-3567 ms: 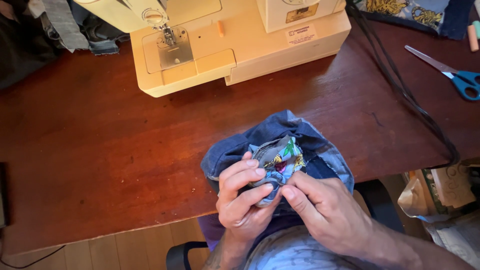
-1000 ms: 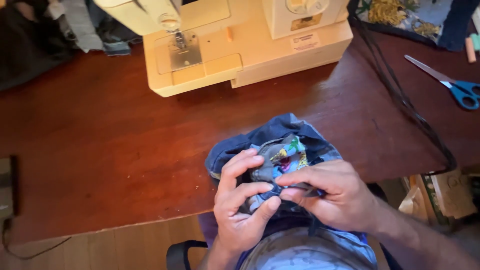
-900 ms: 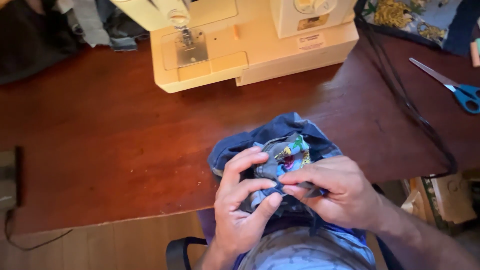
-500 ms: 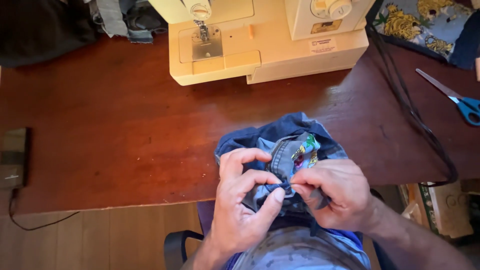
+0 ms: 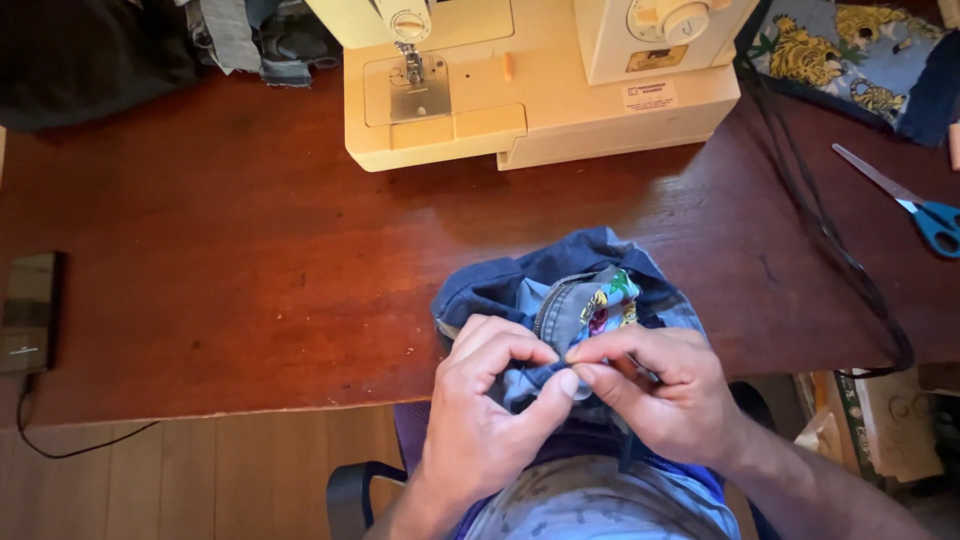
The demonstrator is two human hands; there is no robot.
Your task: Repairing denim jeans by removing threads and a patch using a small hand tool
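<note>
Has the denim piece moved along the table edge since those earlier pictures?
Cannot tell. The denim piece sits further right in view, but so does the sewing machine; the camera moved, and it remains just below it.

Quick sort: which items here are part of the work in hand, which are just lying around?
In use:
left hand
right hand
denim piece, pinched by both hands

Lying about:
sewing machine
scissors
black cord
tiger-print cloth
dark device
table

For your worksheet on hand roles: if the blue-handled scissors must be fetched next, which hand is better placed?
Probably the right hand: the scissors lie at the table's right edge, on its side. The left hand could go on pinching the denim piece.
</note>
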